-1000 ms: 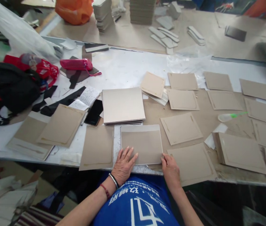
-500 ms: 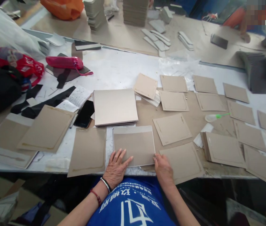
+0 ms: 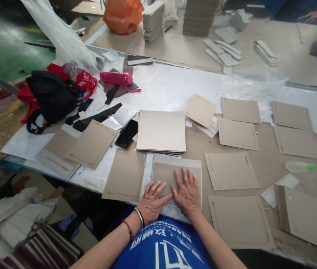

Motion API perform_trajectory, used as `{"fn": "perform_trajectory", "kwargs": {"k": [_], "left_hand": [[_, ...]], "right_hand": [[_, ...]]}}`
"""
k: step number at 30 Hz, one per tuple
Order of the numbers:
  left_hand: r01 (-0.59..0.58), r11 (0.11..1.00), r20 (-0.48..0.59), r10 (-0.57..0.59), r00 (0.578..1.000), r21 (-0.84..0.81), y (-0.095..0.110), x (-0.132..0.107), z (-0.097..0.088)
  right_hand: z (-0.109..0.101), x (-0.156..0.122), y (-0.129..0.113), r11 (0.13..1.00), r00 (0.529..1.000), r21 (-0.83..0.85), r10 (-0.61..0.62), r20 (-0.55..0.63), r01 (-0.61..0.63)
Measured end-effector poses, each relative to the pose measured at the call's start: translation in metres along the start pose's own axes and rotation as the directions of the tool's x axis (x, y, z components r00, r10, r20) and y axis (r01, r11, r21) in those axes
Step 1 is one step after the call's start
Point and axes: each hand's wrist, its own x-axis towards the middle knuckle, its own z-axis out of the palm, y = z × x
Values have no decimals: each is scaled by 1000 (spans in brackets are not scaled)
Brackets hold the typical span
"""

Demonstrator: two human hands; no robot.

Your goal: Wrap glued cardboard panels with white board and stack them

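Note:
A brown cardboard panel on a larger white sheet (image 3: 175,166) lies at the table's near edge, right in front of me. My left hand (image 3: 152,201) lies flat on its lower left part, fingers spread. My right hand (image 3: 187,190) presses flat on its middle, fingers stretched forward. Neither hand holds anything. A stack of pale boards (image 3: 162,130) sits just behind the panel. More brown panels lie on both sides, one at the left (image 3: 125,175) and one at the right (image 3: 230,170).
Several brown panels (image 3: 238,134) cover the table's right half. A black phone (image 3: 126,134), a pink case (image 3: 116,78), a black bag (image 3: 50,95) and red bags lie at the left. A glue bottle with a green tip (image 3: 298,166) lies right. Board stacks (image 3: 199,16) stand far back.
My right hand moved from the panel's right edge onto its middle and now lies flat. My left hand stayed on the lower left. The view swung left.

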Motion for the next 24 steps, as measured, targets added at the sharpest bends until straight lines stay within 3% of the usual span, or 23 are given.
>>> {"fn": "perform_trajectory", "kwargs": {"k": [5,8,10,15,16,18,21,22,24], "left_hand": [[22,993,-44,-27,999,-118,0,1,-9],[146,965,-196,-189,962,-218,-9,5,-19],[299,920,-326,-373,869,-254,-25,8,-26],[666,707,-499,-677,541,-239,-79,-10,-45],[703,668,-507,-705,496,-242,-88,-19,-49],[740,620,-501,-742,445,-261,-100,-35,-55],[730,599,-442,-781,441,-330,-104,-39,-63],[711,607,-415,-784,462,-354,-104,-32,-65],[655,656,-368,-754,544,-376,-103,-7,-67]], "right_hand": [[-7,10,8,996,992,74,55,-114,-47],[-15,33,14,983,972,151,135,-191,-107],[-18,49,14,973,974,203,142,-175,-106],[-16,67,-11,924,992,374,111,-64,-80],[-16,70,-17,915,993,397,100,-60,-68],[-19,80,-24,910,987,408,123,-99,-72],[-28,105,-19,938,943,308,236,-234,-159],[-32,114,-15,946,927,249,272,-260,-208],[-36,130,-6,945,917,130,323,-234,-300]]}}
